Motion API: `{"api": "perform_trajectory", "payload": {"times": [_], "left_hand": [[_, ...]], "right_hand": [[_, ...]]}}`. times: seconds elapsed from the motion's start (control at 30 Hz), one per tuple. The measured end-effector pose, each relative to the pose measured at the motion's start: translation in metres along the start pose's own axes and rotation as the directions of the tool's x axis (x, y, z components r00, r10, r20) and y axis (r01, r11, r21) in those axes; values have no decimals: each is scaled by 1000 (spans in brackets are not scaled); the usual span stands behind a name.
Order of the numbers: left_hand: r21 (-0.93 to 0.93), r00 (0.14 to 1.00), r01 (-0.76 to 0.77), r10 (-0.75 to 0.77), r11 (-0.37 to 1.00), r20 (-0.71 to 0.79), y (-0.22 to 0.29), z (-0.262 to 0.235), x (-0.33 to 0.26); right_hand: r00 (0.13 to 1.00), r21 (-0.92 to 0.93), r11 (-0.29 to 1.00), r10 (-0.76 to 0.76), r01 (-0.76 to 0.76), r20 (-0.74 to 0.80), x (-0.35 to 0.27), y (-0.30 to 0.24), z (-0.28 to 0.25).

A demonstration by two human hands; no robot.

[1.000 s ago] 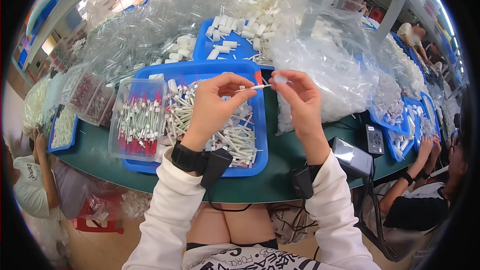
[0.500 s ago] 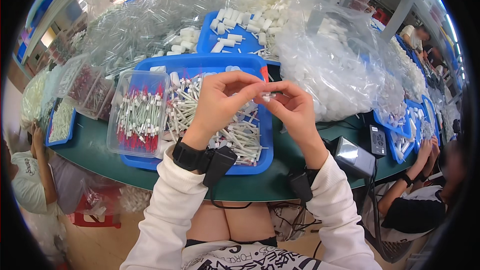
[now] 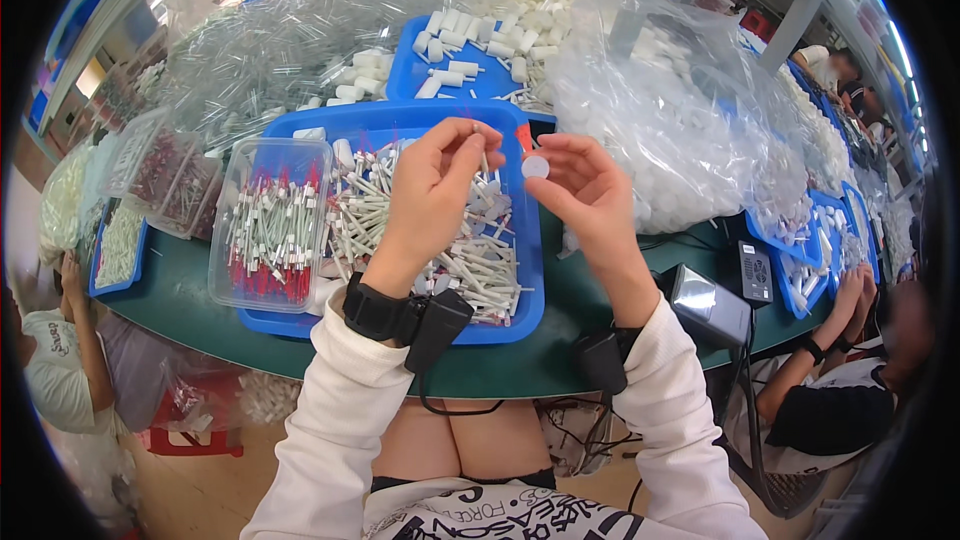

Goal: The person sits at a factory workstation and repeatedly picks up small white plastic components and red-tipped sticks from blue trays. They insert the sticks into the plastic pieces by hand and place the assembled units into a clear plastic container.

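Observation:
Over the large blue tray (image 3: pixel 530 295), my left hand (image 3: pixel 430 195) is closed in a pinch; what its fingertips hold is too small and covered to make out. To its right, my right hand (image 3: pixel 595 195) grips a small white round disc (image 3: pixel 536 168) by thumb and fingers, its flat face showing. The hands are apart. Loose thin white sticks (image 3: pixel 480 275) and pale round pieces fill the tray beneath them. At the tray's left side a clear plastic box (image 3: pixel 217 260) holds many white sticks with red ends.
Behind stands another blue tray (image 3: pixel 405 75) with white cylinders. A heap of clear tubes (image 3: pixel 270 50) lies at the far left, a big clear bag (image 3: pixel 660 130) of white pieces at the right. A black-and-silver device (image 3: pixel 705 310) with cables sits right. Other people work at both sides.
My hands, previously together at the fingertips, have separated. The left has drawn left and slightly up; the right has turned, so the white disc now shows face-on.

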State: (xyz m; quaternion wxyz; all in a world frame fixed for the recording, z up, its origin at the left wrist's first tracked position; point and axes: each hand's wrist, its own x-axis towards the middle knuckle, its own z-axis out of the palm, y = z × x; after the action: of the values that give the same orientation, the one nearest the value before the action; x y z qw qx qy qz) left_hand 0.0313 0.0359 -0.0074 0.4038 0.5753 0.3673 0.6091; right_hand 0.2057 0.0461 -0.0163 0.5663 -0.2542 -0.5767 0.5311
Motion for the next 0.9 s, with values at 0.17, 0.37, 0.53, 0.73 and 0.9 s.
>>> {"api": "perform_trajectory", "payload": {"times": [0.17,0.37,0.53,0.73,0.9], "left_hand": [[31,989,58,-61,998,132,3,-5,-2],[259,986,-106,67,960,154,10,6,-9],[397,979,-95,13,913,206,17,5,-12],[398,989,-56,-3,916,146,21,9,-13],[430,976,-151,65,890,208,12,5,-11]], "right_hand": [[999,12,1000,28,-28,47,0,-8,-6],[998,10,998,64,-64,27,0,-9,-8],[999,19,999,50,-50,15,0,-8,-9],[999,32,998,47,-47,24,2,-3,-13],[996,55,996,63,-67,65,2,-3,-12]]}}
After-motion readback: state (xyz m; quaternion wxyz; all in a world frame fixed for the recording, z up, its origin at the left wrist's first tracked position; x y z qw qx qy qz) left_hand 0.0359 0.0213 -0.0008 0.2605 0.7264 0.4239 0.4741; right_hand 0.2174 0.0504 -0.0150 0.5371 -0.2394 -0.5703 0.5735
